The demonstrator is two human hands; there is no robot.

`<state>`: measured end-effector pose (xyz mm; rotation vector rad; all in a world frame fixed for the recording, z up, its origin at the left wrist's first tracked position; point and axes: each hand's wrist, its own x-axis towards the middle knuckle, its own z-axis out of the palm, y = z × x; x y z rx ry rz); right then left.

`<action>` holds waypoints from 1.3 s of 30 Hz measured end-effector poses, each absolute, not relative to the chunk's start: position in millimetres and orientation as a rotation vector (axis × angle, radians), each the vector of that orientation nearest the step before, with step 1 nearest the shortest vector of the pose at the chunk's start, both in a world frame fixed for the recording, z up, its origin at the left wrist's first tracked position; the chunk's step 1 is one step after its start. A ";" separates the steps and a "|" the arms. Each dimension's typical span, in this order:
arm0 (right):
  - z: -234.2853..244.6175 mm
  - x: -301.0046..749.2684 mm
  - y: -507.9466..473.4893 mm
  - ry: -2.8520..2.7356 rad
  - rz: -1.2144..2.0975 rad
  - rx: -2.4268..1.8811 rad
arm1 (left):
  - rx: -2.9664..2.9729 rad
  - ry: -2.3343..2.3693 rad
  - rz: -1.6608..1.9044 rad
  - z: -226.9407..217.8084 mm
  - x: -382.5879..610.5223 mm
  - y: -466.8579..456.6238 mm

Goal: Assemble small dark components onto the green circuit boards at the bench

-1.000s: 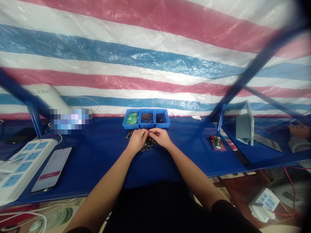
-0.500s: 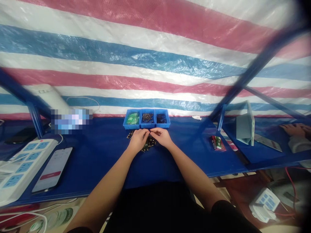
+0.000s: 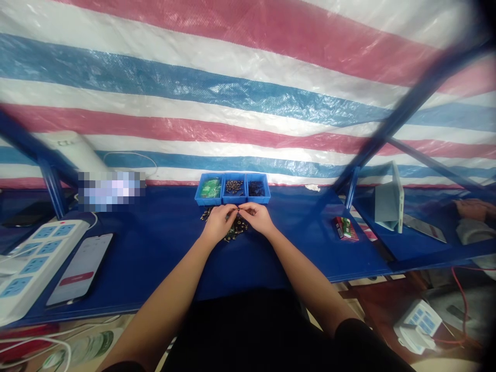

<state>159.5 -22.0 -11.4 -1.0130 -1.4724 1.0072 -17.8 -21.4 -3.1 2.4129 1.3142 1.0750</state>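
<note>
My left hand (image 3: 219,222) and my right hand (image 3: 257,217) meet fingertip to fingertip above a pile of small brass, black and green parts (image 3: 233,232) on the blue table. The fingers of both hands are pinched together. Something small and dark shows between the tips, too small to name. Just behind my hands stand three joined blue bins: the left bin (image 3: 197,199) contains green pieces (image 3: 211,188), the middle bin (image 3: 233,199) small brass-coloured parts (image 3: 234,186), and the right bin (image 3: 259,199) small black parts (image 3: 256,188).
A phone (image 3: 81,268) and a white power strip (image 3: 41,258) lie on the left. To the right are a small red and green box (image 3: 346,228) and a propped tablet (image 3: 389,201). Another person's hand (image 3: 475,209) is at far right. Blue frame bars flank the table.
The whole view has shifted slightly, so things appear a little further left and up. My hands keep nearly the same pinched pose over the pile.
</note>
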 end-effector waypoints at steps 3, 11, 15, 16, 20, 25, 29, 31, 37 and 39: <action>-10.9 158.8 -22.8 -1.472 1.030 -1.004 | 2.432 1.312 1.057 -3.2 -18.6 -20.9; -8.0 156.5 -24.5 -1.422 1.087 -0.972 | 2.450 1.303 0.990 1.3 -18.6 -23.4; -8.2 157.5 -23.2 -1.382 1.132 -0.973 | 2.449 1.322 0.987 1.4 -18.6 -24.1; -8.3 158.3 -22.5 -1.375 1.140 -0.982 | 2.447 1.334 0.999 1.1 -18.8 -23.9; -6.8 161.1 -18.3 -1.303 1.182 -1.050 | 2.427 1.386 1.055 -1.2 -19.7 -22.6; -1.0 161.5 -13.7 -1.140 1.235 -0.865 | 2.440 1.403 1.061 -3.2 -19.5 -21.0; -1.8 169.6 -11.1 -1.345 1.145 -0.965 | 2.456 1.403 1.043 -3.4 -19.5 -21.2; -4.9 176.2 -10.0 -1.433 1.003 -1.102 | 2.459 1.413 1.042 -3.0 -19.7 -21.3; -7.6 191.7 -10.1 -1.879 0.698 -1.238 | 2.443 1.399 1.055 -1.6 -19.8 -20.7; -5.9 193.7 -10.8 -2.062 0.667 -1.183 | 2.435 1.401 1.053 -1.5 -19.5 -20.7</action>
